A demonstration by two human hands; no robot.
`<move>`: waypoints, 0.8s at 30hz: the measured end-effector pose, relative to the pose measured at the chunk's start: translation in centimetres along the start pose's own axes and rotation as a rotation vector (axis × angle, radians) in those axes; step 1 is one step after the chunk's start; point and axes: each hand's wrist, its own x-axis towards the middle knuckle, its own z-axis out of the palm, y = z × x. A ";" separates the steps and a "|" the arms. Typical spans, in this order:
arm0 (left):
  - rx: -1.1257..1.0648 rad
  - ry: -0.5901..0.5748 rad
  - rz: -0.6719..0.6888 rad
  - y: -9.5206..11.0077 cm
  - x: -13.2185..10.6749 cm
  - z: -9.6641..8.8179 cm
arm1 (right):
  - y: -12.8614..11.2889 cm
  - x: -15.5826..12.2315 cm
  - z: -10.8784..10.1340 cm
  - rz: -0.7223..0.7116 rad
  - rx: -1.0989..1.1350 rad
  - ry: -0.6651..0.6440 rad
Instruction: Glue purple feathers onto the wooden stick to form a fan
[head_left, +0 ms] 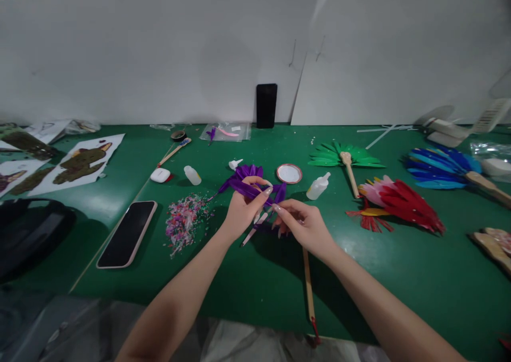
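My left hand (243,207) is closed on a bunch of purple feathers (248,178) held over the green table (399,266). My right hand (301,224) sits close to its right, fingers pinched at the base of the feathers, where a thin pale quill pokes out. A wooden stick handle (308,285) runs from under my right hand toward the table's near edge. A white glue bottle (318,187) and a round lid (289,173) lie just behind my hands.
A phone (128,233) and a pile of coloured confetti (184,221) lie to the left. Finished feather fans in green (344,156), red (399,199) and blue (439,167) lie to the right. A dark phone (266,105) leans on the white wall.
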 end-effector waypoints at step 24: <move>0.098 0.069 -0.033 -0.4 -0.2 0.4 | 0.3 0.0 -0.4 -0.451 -0.998 -0.081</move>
